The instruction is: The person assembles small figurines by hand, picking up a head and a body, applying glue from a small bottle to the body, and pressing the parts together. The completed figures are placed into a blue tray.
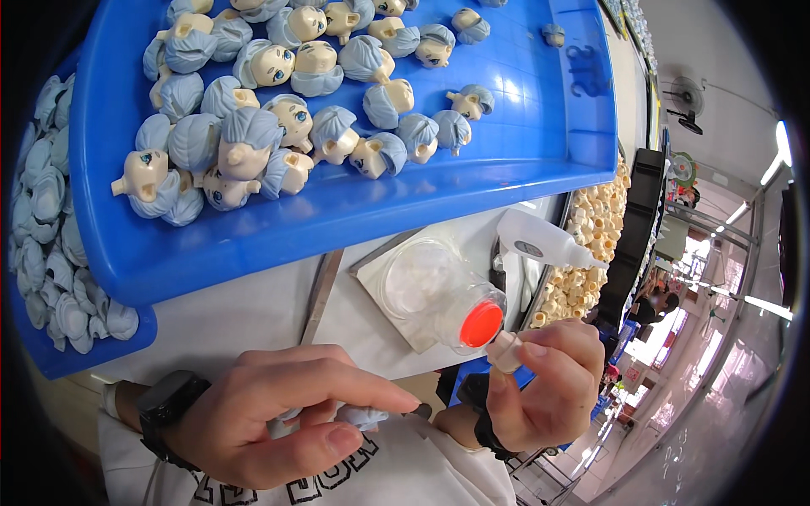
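Note:
At the lower left, my left hand [278, 413] curls over a light blue doll hair piece [363, 416], which shows in part beneath the fingers. My right hand [553, 384] is closed, pinching a small pale beige piece [504, 354] between thumb and fingers. Its exact kind is hard to make out. That piece sits right by the red-orange round end [481, 324] of a clear plastic jar [451, 295]; I cannot tell whether they touch. Above my hands, a large blue tray [354, 223] holds many doll heads with light blue hair [245, 139].
A white squeeze bottle [540, 239] with a nozzle lies right of the jar. Beige doll parts [582, 244] fill a container farther right. Loose light blue hair pieces [51, 228] are heaped in a blue bin at the left. A metal strip [325, 295] lies on the white table [245, 316].

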Action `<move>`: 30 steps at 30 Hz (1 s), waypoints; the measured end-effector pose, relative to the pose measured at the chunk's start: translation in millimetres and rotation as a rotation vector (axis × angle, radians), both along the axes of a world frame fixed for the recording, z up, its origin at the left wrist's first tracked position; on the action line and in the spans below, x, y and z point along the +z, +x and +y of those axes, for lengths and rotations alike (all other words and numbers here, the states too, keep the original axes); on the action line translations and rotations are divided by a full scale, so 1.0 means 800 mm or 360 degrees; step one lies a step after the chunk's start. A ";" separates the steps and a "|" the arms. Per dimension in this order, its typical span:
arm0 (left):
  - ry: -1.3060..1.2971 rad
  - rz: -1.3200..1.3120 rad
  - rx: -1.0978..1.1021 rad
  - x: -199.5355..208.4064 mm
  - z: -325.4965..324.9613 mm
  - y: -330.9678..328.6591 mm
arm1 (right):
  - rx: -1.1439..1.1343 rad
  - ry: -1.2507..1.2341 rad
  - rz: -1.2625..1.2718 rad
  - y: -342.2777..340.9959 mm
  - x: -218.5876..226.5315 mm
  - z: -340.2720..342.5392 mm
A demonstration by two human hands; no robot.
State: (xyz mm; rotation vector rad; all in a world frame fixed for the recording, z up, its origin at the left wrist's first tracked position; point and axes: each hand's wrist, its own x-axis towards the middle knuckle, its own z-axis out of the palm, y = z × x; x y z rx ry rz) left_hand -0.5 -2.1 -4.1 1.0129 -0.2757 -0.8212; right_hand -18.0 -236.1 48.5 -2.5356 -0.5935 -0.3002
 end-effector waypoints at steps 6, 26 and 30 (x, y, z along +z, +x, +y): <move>-0.0025 0.0101 -0.0033 0.001 0.002 0.001 | -0.0038 0.0029 0.0019 0.002 0.000 0.006; -0.0071 -0.0082 0.0038 -0.009 0.001 -0.002 | -0.0040 0.0100 -0.0021 -0.002 -0.007 0.003; -0.0083 -0.0073 0.0088 -0.009 0.002 -0.001 | -0.0072 0.0189 -0.0138 -0.003 -0.009 0.005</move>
